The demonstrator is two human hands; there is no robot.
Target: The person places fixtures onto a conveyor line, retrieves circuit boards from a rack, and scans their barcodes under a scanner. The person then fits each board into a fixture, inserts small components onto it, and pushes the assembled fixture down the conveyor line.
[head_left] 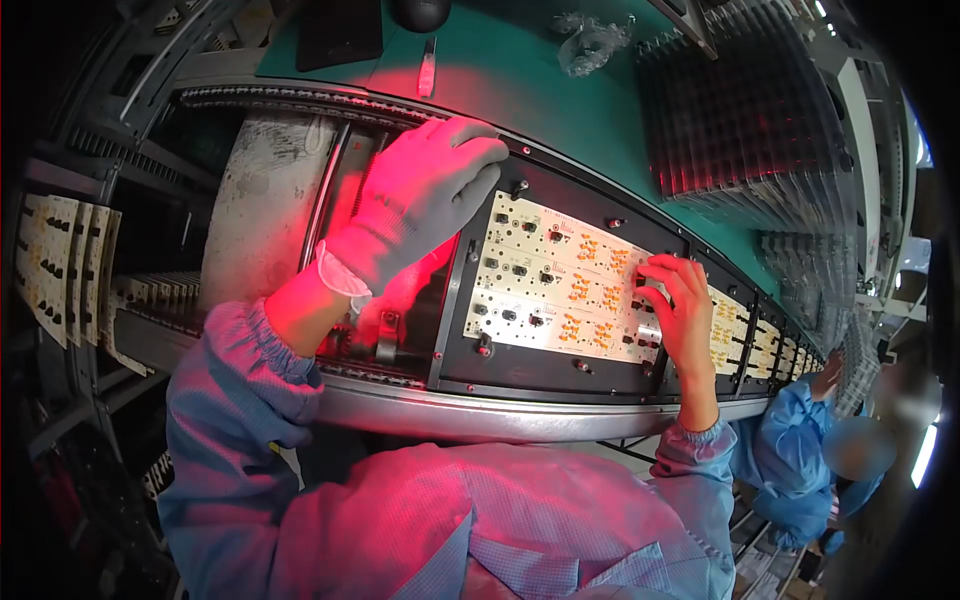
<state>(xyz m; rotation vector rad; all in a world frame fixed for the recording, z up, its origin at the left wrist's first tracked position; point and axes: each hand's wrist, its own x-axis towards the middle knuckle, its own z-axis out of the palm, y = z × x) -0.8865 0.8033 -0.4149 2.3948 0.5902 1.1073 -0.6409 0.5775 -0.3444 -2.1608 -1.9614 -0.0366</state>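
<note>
A cream circuit board (560,250) with rows of black and orange components lies in a black carrier frame (560,376) on the conveyor. My right hand (682,300), bare, is bent over the board's right end. Its thumb and fingertips come close together at the black parts there; whatever lies between them is too small to make out. My left hand (425,190), in a grey glove lit red, is at the upper left corner of the carrier. Its fingers are curled and pressed together, and their inner side is hidden.
More boards in carriers (765,350) continue along the line to the right. Stacked clear trays (740,120) stand on the green bench (540,110), near a cutter knife (428,70) and a crumpled plastic bag (592,42). Boards (65,260) hang at left. A co-worker (795,450) is at right.
</note>
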